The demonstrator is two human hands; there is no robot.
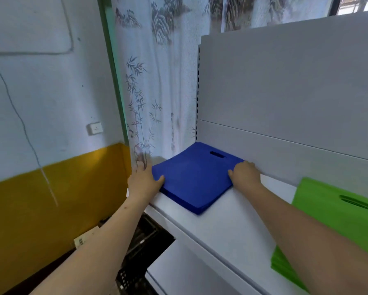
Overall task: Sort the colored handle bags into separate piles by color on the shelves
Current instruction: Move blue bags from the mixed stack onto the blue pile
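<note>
White flat metal shelf [232,228] with a pale grey back panel; a lower white shelf [178,271] shows beneath it, under the left forearm. Stack of blue flat fabric handle bags [195,177] lies on the upper shelf between the two hands, one corner toward the back panel, cut-out handle on the far side. Stack of green flat fabric handle bags [336,218] lies right of the right hand, apart from the blue stack.

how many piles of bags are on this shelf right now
2. The blue pile sits at the shelf's left end, between both hands; the green pile lies at the right, cut off by the frame, so more may be hidden.
</note>
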